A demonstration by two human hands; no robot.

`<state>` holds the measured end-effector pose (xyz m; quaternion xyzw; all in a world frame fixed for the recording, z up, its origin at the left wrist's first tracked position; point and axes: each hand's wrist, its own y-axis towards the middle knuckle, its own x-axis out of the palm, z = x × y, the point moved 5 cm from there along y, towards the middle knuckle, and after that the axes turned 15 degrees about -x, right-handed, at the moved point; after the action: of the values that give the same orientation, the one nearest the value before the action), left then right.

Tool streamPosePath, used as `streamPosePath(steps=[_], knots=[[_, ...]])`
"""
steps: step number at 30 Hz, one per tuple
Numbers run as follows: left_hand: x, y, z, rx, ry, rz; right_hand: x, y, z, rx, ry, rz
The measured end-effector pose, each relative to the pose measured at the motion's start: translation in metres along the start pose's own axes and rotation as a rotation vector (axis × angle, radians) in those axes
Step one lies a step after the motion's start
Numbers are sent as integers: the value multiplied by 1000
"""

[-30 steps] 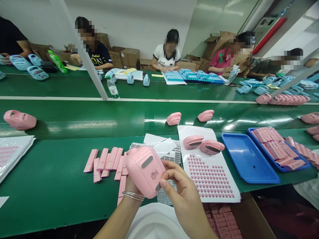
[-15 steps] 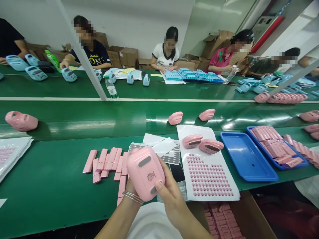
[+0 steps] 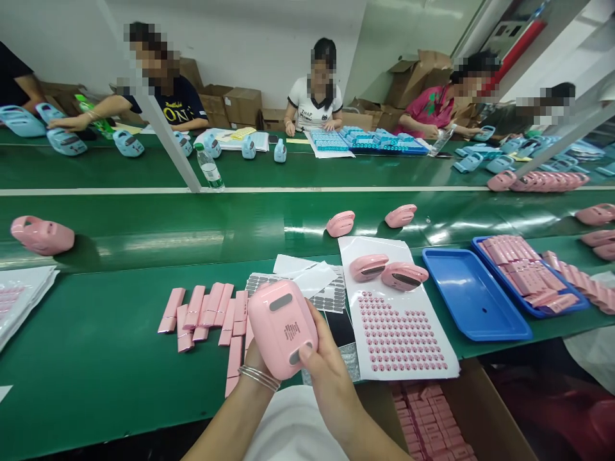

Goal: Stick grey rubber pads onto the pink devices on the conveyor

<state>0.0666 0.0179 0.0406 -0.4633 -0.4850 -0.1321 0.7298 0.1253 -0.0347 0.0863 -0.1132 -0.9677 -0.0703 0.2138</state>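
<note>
A rounded pink plastic casing [image 3: 283, 323] is between my two hands, its flat face turned up toward me. That face carries two grey oval pads and a small block of dark print. My left hand [image 3: 256, 362], with bracelets on the wrist, supports the casing from behind and below; its fingers are mostly hidden. On the right edge, my right hand [image 3: 331, 371] grips it, thumb on the face at the lower grey pad. Just beyond lies a sheet of grey oval stickers [image 3: 334, 298]. Several slim pink parts [image 3: 192, 307] are on the table to the left.
A sheet of small round stickers [image 3: 403, 346] bears two pink casings [image 3: 404, 276]. Right of it are an empty blue tray [image 3: 473, 291] and a filled one [image 3: 583, 306]. A box of pink parts [image 3: 430, 419] stands below the edge. Co-workers sit across a conveyor [image 3: 216, 224].
The casing has tilted slightly in my hands, with my right thumb still at the lower pad. Across the line, a co-worker at the left has stretched an arm toward a blue casing.
</note>
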Motion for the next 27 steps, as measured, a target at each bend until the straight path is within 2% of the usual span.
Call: streamPosePath(steps=[3,7,10,15,18,23,27], knots=[[2,-1,-2,-25,23,-13,5,2,-4,15,11,8],[-1,2,-7,-139,41,-4,5,-2,0,11,20,111],[2,1,-8,-139,17,-62,3,-5,5,-23,27,146],[5,-1,-7,-115,-30,-116,1,-4,6,-6,89,75],[-1,3,-5,-97,4,-128,0,-2,2,23,144,15],[-13,8,-2,-127,88,-85,2,1,-8,44,143,-34],[0,-2,-2,-172,62,-118,8,3,-17,40,173,-46]])
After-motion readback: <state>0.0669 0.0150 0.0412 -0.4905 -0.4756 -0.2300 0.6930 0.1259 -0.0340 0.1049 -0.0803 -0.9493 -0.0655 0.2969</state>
